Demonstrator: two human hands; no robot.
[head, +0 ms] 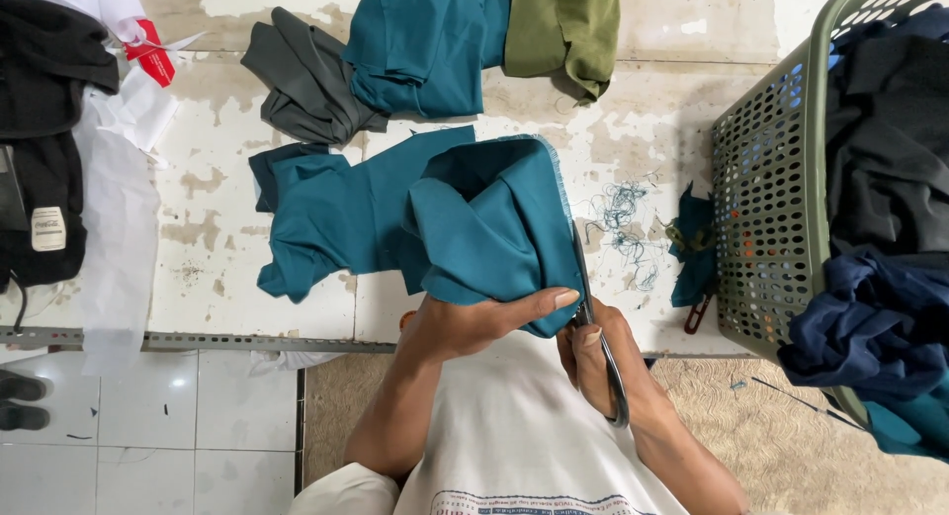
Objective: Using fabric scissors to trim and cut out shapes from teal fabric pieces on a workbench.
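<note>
Item: trimming of a teal cloth [474,228], in progress at the near edge of a worn white table [217,159]. Left hand [474,322] grasps the folded near end of the cloth, thumb lying along its lower hem; the rest of the cloth trails left across the table. Right hand [603,362] is closed through the handles of steel scissors [593,317], whose blades run up the cloth's frayed right edge. Step, as judged: cutting loose threads or a strip off that edge; the next move would call for keeping the edge taut and feeding it squarely between the blades, clear of the left thumb. Teal thread clippings [623,223] lie just right of the cloth, with a small teal scrap [692,243] beyond them, beside a green perforated basket [771,189] holding dark and navy garments. Far side: grey cloth [306,80], a second teal pile [430,45], olive cloth [568,26]. Labels: a red tag [151,55] on white paper at far left; a small pale rectangular label [46,228] sewn on a black garment [44,129] at the left edge.
</note>
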